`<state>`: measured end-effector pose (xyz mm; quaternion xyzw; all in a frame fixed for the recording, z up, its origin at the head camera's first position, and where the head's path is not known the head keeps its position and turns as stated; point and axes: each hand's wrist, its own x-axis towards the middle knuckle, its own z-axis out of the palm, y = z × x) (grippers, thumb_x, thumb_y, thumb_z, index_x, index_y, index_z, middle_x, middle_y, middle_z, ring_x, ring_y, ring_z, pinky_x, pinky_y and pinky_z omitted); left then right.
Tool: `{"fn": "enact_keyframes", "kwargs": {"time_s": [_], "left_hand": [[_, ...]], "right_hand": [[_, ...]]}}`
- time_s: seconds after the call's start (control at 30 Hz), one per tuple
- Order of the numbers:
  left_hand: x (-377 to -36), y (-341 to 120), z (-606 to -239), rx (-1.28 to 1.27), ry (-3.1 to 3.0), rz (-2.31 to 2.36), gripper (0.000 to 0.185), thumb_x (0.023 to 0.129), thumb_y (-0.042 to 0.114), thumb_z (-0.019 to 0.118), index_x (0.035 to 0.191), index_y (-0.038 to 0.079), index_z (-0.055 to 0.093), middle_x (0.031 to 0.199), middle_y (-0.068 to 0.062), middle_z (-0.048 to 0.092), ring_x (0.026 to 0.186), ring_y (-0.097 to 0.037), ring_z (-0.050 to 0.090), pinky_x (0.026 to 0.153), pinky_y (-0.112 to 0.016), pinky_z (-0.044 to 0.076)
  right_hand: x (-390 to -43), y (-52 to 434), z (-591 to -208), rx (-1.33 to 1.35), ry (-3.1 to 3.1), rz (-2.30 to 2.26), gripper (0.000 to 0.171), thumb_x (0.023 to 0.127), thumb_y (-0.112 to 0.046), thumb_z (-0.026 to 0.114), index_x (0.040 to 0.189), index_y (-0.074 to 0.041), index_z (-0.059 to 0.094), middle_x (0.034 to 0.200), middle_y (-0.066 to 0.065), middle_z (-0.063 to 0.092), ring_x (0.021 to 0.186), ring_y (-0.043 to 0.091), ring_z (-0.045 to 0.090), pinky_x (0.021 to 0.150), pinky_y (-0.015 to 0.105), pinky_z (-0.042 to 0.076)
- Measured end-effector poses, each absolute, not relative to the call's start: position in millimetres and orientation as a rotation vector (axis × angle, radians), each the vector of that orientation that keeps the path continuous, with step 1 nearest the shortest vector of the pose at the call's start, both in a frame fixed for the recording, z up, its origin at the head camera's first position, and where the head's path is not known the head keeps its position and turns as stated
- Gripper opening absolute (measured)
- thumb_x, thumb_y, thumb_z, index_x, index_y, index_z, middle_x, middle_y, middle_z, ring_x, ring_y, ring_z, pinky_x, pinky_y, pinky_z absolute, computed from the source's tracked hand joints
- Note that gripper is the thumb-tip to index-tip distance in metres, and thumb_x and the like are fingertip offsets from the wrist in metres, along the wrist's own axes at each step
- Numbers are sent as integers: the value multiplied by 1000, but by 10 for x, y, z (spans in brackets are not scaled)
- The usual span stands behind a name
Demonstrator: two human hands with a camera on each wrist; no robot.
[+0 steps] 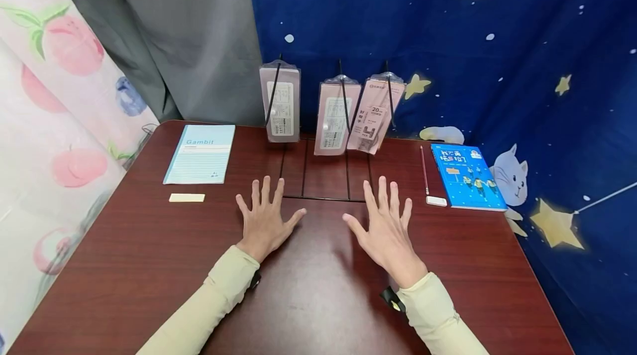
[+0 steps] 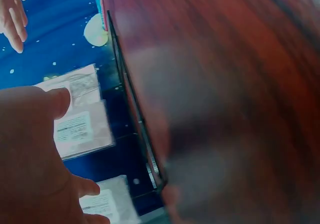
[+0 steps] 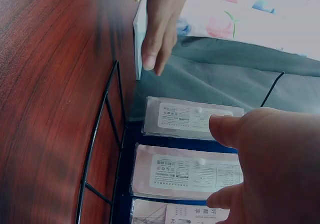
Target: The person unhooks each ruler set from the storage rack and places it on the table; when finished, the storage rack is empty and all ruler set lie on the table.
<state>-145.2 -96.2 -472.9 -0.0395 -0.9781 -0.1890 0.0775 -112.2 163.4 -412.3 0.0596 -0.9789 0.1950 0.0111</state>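
Both of my hands lie flat on the dark red table (image 1: 149,266), fingers spread and holding nothing. My left hand (image 1: 265,217) is left of centre, my right hand (image 1: 384,223) right of centre. Just beyond the fingertips stands a black wire rack (image 1: 323,178) with three pink packaged items hanging from its hooks: one at left (image 1: 280,102), one in the middle (image 1: 335,118), one at right (image 1: 376,115). The right wrist view shows the packets (image 3: 192,170) and the rack base (image 3: 100,149) past my right hand (image 3: 270,169). The left wrist view is blurred, with my left hand (image 2: 30,154) near the packets (image 2: 80,124).
A light blue notebook (image 1: 201,153) lies at the back left, with a cream eraser-like bar (image 1: 186,198) in front of it. At the back right lie a red pencil (image 1: 424,162), a white eraser (image 1: 436,201) and a blue book (image 1: 466,176). Curtains hang behind.
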Motion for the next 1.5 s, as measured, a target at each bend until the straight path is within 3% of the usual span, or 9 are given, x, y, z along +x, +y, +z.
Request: {"fn": "enact_keyframes", "kwargs": {"time_s": [0.37, 0.67, 1.3, 1.4, 1.5], "left_hand": [[-1773, -971, -4794, -93, -3009, -500, 92, 95, 68, 56, 164, 12, 32, 169, -25, 26, 159, -47, 18, 120, -77, 9], [-2085, -1035, -4732, -13, -3236, -521, 92, 100, 70, 45, 167, 13, 19, 173, -25, 13, 161, -48, 8, 122, -74, 4], [-2246, -1050, -4746, 9, -3364, -563, 90, 102, 66, 46, 168, 16, 11, 173, -25, 6, 160, -49, 3, 123, -73, 10], [-2221, -1058, -4767, 10, -3366, -569, 90, 102, 65, 46, 168, 15, 11, 173, -25, 7, 160, -49, 3, 123, -73, 10], [-2184, -1068, -4795, 13, -3377, -573, 90, 103, 65, 45, 168, 15, 10, 173, -26, 6, 160, -49, 2, 123, -74, 10]], "right_hand": [[-1153, 1632, -4142, 193, -3038, 621, 87, 101, -56, 58, 168, -18, 18, 176, 16, 0, 162, 43, -5, 122, 73, -4], [-1142, 1629, -4166, 197, -3034, 629, 85, 102, -54, 58, 167, -17, 20, 176, 17, 2, 162, 43, -4, 122, 72, -3], [-1239, 1670, -4190, 176, -3052, 672, 82, 103, -50, 58, 167, -15, 22, 175, 19, 5, 162, 43, -3, 123, 71, -2], [-1309, 1689, -4192, 164, -3057, 741, 79, 103, -49, 59, 166, -14, 26, 175, 20, 9, 162, 44, 2, 124, 70, 4], [-1420, 1727, -4196, 145, -3006, 849, 72, 102, -44, 63, 161, -11, 37, 171, 20, 25, 159, 43, 20, 125, 67, 18]]}}
